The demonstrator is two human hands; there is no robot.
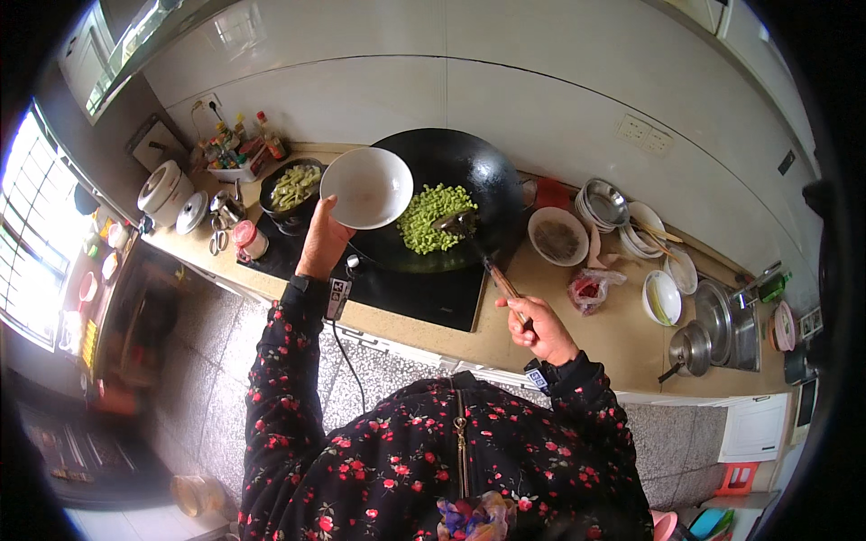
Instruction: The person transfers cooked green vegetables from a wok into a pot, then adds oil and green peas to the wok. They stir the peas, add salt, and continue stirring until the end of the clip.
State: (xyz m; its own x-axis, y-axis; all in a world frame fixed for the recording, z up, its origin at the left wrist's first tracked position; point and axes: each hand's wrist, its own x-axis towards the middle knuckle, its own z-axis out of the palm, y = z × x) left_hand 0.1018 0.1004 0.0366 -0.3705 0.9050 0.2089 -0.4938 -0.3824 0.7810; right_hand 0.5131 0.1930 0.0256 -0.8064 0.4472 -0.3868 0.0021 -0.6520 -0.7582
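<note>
My left hand (323,242) grips a white bowl (369,188) by its rim, tilted over the left side of a large black wok (494,169). No food shows inside the bowl. Chopped green vegetable pieces (433,209) lie heaped in the middle of the wok. With my right hand (540,330) I hold the wooden handle of a wok spatula (499,276). Its dark metal head rests on the right part of the heap. The wok sits on a black glass cooktop (419,297).
Left of the wok stand a black pot of cut green vegetables (295,189), a red-lidded jar (250,240), a kettle (228,206) and scissors (218,242). To the right are a bowl (557,237), a plastic bag (590,291), stacked dishes (602,203) and the sink (747,338).
</note>
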